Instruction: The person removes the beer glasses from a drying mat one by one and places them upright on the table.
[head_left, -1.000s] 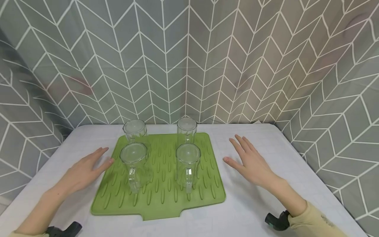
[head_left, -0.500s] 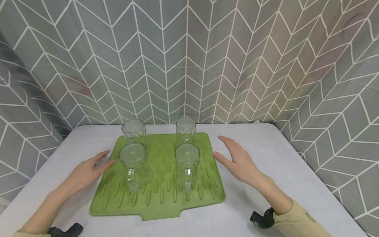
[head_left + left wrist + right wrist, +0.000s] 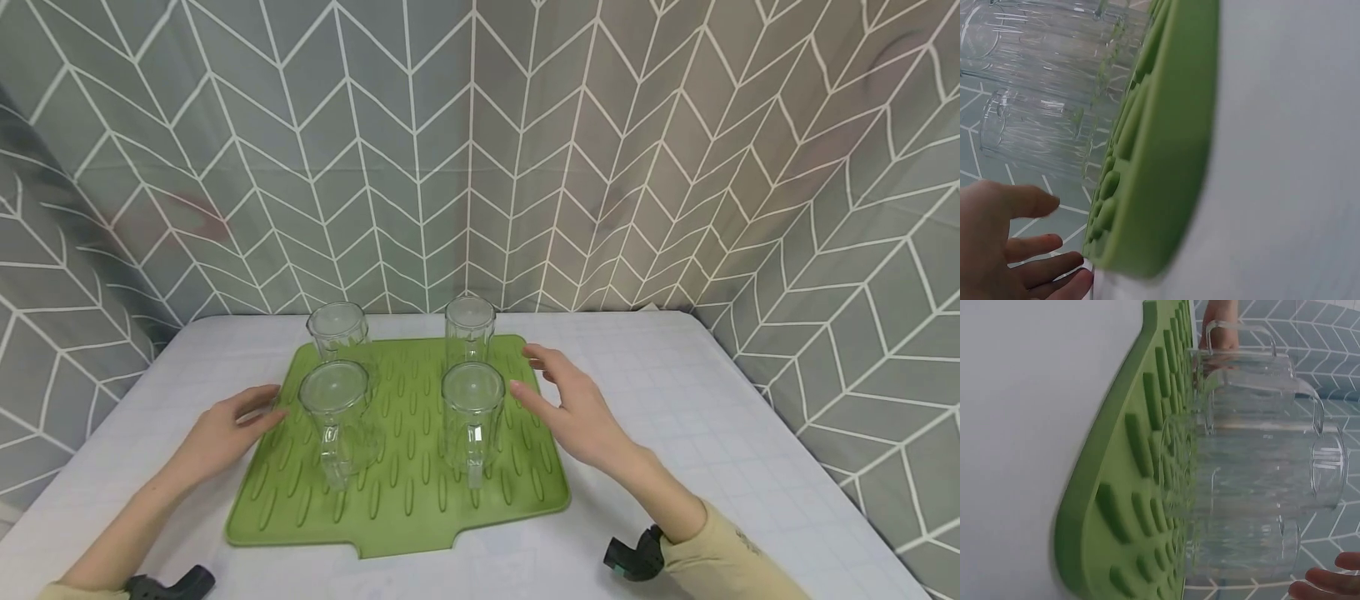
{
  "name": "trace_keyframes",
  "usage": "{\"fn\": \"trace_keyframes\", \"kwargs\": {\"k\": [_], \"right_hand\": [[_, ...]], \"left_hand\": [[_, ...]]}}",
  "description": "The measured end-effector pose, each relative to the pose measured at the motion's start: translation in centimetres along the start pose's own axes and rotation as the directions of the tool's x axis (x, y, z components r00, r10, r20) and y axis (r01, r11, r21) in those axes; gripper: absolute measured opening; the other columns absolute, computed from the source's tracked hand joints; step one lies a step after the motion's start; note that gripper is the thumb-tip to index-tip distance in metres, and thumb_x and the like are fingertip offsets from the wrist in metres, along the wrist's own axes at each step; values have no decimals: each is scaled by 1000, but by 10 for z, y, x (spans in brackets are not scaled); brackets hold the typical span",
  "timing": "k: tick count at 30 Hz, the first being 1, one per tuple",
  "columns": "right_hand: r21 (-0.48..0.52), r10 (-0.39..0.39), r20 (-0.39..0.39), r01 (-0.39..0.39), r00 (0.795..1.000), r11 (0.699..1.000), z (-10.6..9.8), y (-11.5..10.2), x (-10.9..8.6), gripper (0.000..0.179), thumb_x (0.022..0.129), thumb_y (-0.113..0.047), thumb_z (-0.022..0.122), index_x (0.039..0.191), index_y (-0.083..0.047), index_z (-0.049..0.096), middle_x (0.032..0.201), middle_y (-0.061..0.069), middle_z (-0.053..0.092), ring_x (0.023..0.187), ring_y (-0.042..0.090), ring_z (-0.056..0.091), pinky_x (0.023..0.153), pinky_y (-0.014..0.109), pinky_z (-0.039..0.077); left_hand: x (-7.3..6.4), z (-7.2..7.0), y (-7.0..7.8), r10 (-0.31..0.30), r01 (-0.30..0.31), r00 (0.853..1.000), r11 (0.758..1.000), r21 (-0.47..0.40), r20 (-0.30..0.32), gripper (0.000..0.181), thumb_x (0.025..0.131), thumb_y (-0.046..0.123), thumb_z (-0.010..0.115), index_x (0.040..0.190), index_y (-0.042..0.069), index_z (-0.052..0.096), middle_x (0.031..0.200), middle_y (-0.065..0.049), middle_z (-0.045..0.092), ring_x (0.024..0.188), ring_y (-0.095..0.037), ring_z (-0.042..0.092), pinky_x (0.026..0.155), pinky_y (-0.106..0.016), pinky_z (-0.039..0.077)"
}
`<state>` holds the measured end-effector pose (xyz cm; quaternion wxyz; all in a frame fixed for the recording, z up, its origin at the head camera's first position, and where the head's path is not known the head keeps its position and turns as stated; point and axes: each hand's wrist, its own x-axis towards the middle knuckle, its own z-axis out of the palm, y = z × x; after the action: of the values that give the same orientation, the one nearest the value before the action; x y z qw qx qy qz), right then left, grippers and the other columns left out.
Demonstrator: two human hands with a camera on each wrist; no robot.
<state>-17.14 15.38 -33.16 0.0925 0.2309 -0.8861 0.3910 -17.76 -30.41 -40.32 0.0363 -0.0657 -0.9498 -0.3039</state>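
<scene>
Four clear glass mugs [image 3: 471, 423] stand between the left hand [image 3: 223, 435] and right hand [image 3: 573, 410]. A ridged green mat [image 3: 411, 450] lies beneath them.

Soft, diffuse light; glints on the glass mugs [image 3: 472, 412]; both wrist views dimmer.

Head view: looked forward and down from above the near side of the bench [image 3: 517, 571], far enough back to frame the left hand [image 3: 225, 437], the right hand [image 3: 581, 417], the whole green mat [image 3: 412, 529], four glass mugs [image 3: 472, 417] and the patterned curtain [image 3: 465, 167]. Left wrist view: sat low and close at the mat's left side, rolled sideways, bench surface to picture right. Right wrist view: sat low and close at the mat's right side, rolled the opposite way, facing across the mugs; both wrist views shared mat, mugs and curtain.
</scene>
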Motion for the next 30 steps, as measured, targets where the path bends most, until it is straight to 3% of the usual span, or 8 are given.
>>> {"fn": "trace_keyframes", "kwargs": {"k": [7,15,22,30], "right_hand": [[66,9,9,-10,1000,998,10,-9,4,63,98,-41,61,151,-13,40,150,5,49,135,26,51,112,49,44],[36,-5,18,5,1000,999,22,-21,7,71,95,-47,64,153,-18,36,152,2,46,138,24,46,112,54,42],[2,-44,13,44,999,999,35,-25,4,80,92,-47,67,156,-15,32,157,4,39,143,25,41,115,56,37],[3,-72,6,72,997,997,45,-23,2,81,90,-45,70,154,-11,35,154,7,42,139,27,45,113,57,40]], "left_hand": [[1,6,-2,-11,9,998,999,-36,-58,55,103,29,57,140,-10,47,138,-36,51,124,-56,50,98,-64,48],[-1,14,-3,-4,-6,987,998,-64,-159,44,100,19,59,136,-6,54,134,-33,57,125,-53,51,98,-58,48],[0,18,-7,-39,22,981,996,-87,-192,42,100,18,57,136,-3,55,134,-30,59,127,-53,50,99,-63,46],[-2,23,-9,-66,46,974,994,-98,-217,39,100,15,56,136,-2,57,135,-28,59,123,-50,55,97,-58,49]]}}
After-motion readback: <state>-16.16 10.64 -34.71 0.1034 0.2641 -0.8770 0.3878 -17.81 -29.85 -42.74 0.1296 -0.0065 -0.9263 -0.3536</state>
